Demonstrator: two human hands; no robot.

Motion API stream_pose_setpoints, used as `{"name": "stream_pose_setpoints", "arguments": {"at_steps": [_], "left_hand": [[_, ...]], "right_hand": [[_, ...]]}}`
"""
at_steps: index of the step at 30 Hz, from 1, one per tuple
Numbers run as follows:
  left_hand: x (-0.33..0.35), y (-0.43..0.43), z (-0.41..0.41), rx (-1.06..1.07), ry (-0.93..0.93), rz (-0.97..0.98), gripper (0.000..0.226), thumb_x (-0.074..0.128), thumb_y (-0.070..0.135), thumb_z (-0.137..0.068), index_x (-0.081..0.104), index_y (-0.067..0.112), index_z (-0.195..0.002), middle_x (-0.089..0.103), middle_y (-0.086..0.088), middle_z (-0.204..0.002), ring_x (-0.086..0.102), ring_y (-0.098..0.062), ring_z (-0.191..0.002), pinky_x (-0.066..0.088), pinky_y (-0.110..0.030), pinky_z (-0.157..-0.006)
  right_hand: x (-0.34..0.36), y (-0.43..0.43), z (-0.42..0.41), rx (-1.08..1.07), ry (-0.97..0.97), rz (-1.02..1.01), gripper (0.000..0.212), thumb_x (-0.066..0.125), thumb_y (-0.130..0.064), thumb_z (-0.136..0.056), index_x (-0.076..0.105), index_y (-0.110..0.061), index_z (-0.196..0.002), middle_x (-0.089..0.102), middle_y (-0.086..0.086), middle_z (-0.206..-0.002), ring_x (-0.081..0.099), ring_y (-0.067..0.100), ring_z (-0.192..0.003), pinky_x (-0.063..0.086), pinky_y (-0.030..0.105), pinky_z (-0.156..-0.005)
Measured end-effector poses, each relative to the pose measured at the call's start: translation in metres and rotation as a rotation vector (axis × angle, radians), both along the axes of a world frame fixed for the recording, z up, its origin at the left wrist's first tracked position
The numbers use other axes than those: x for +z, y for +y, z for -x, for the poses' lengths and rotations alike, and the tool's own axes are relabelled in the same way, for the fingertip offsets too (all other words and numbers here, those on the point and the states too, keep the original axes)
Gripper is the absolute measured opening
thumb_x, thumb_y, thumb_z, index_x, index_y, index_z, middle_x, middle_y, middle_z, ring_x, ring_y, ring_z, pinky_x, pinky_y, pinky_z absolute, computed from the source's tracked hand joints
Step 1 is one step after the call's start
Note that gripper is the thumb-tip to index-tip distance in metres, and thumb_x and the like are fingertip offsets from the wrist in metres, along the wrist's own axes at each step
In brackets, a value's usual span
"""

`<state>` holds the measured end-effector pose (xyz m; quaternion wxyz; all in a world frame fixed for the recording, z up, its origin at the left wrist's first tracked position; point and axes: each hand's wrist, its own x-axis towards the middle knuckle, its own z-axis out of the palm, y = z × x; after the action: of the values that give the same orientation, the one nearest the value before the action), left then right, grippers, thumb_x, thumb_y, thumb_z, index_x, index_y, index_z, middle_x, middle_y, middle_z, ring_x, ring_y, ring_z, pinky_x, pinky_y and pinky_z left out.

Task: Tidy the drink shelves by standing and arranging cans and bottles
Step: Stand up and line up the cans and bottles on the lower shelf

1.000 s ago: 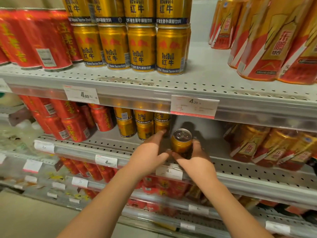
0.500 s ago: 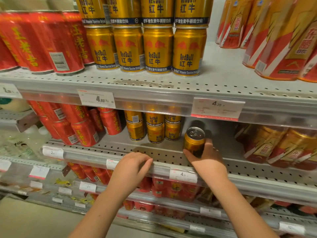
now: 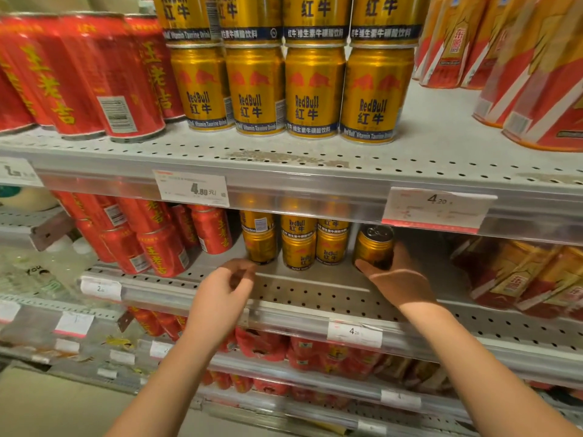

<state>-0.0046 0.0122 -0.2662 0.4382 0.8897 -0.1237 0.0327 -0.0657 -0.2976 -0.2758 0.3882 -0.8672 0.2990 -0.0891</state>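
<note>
Your right hand [image 3: 399, 283] is wrapped around one gold can [image 3: 373, 246] standing on the middle shelf [image 3: 315, 294], just right of three stacks of gold cans [image 3: 298, 244], so I think you next slide it into line, while your left hand [image 3: 220, 298] hangs loose, holding nothing.

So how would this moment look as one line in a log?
step: placing gold can on middle shelf | right hand: holding can upright beside gold stacks | left hand: empty, fingers curled
</note>
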Motion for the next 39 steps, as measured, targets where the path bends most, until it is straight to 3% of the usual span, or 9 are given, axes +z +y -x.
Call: {"name": "stream_pose_setpoints", "arguments": {"at_steps": [5,13,18,21,25,29,32,35,39], "left_hand": [[-0.006,-0.008,-0.002,0.047,-0.002,-0.012,0.011,0.060,0.032,-0.098,0.068,0.035,-0.107,0.071,0.018,-0.085,0.065,0.003,-0.080,0.046,-0.020,-0.063],[-0.007,-0.017,-0.023,0.054,0.032,0.154,0.045,0.070,0.029,-0.094,0.046,0.033,-0.133,0.057,0.026,-0.112,0.063,-0.005,-0.104,0.052,-0.033,-0.089],[-0.005,-0.031,-0.052,-0.053,0.059,0.203,0.061,0.079,0.026,-0.087,0.042,0.035,-0.134,0.054,0.035,-0.106,0.055,0.020,-0.094,0.042,-0.017,-0.091],[-0.008,-0.029,-0.066,-0.074,0.093,0.218,0.060,0.080,0.032,-0.086,0.043,0.036,-0.133,0.063,0.022,-0.107,0.064,-0.001,-0.101,0.048,-0.028,-0.093],[-0.012,-0.018,-0.073,-0.077,0.045,0.206,0.053,0.082,0.036,-0.083,0.046,0.038,-0.122,0.065,0.019,-0.104,0.066,-0.008,-0.102,0.050,-0.026,-0.090],[-0.012,0.005,-0.069,-0.077,0.046,0.200,0.054,0.083,0.041,-0.080,0.045,0.042,-0.119,0.063,0.027,-0.101,0.059,0.013,-0.093,0.042,-0.006,-0.077],[-0.014,0.023,-0.066,-0.101,0.096,0.255,0.057,0.084,0.037,-0.080,0.046,0.038,-0.123,0.066,0.019,-0.113,0.063,0.007,-0.102,0.050,-0.014,-0.088],[-0.011,0.035,-0.062,-0.141,0.112,0.295,0.062,0.085,0.037,-0.080,0.049,0.031,-0.131,0.065,0.012,-0.122,0.063,0.004,-0.106,0.052,-0.017,-0.090],[0.005,0.038,-0.059,-0.173,0.129,0.416,0.059,0.083,0.035,-0.083,0.050,0.035,-0.132,0.068,0.029,-0.111,0.063,0.012,-0.104,0.048,-0.004,-0.081]], "right_hand": [[0.004,-0.008,-0.016,0.159,-0.111,-0.026,0.064,0.079,-0.048,-0.079,0.048,-0.028,-0.131,0.058,-0.009,-0.116,0.057,0.016,-0.106,0.045,0.037,-0.094],[-0.001,-0.011,-0.042,0.159,-0.114,-0.013,0.051,0.076,-0.047,-0.084,0.048,-0.032,-0.124,0.061,-0.003,-0.122,0.059,0.022,-0.112,0.042,0.036,-0.091],[0.000,-0.006,-0.044,0.178,-0.127,-0.018,0.037,0.073,-0.047,-0.086,0.049,-0.038,-0.112,0.056,-0.013,-0.105,0.055,0.012,-0.094,0.040,0.034,-0.086],[0.002,-0.001,-0.040,0.190,-0.112,-0.009,0.024,0.071,-0.037,-0.089,0.051,-0.041,-0.101,0.057,-0.013,-0.099,0.054,0.006,-0.085,0.038,0.030,-0.079],[-0.001,0.013,-0.035,0.096,-0.076,0.109,0.028,0.067,-0.022,-0.092,0.055,-0.022,-0.118,0.062,0.007,-0.114,0.059,0.029,-0.101,0.042,0.035,-0.084],[0.008,0.040,-0.019,-0.133,-0.275,0.343,0.030,0.064,-0.014,-0.088,0.059,-0.008,-0.117,0.061,0.020,-0.116,0.055,0.042,-0.110,0.046,0.047,-0.093],[0.011,0.085,0.001,-0.156,-0.463,0.226,0.029,0.061,-0.022,-0.087,0.058,-0.027,-0.115,0.061,0.004,-0.110,0.059,0.028,-0.103,0.050,0.044,-0.088],[0.005,0.133,0.002,0.082,-0.364,0.115,0.036,0.057,-0.037,-0.084,0.049,-0.048,-0.117,0.054,-0.017,-0.112,0.058,-0.001,-0.096,0.050,0.027,-0.079],[-0.003,0.154,-0.021,0.092,-0.312,0.009,0.051,0.074,-0.040,-0.084,0.044,-0.037,-0.125,0.054,-0.009,-0.116,0.057,0.011,-0.103,0.052,0.036,-0.088]]}}
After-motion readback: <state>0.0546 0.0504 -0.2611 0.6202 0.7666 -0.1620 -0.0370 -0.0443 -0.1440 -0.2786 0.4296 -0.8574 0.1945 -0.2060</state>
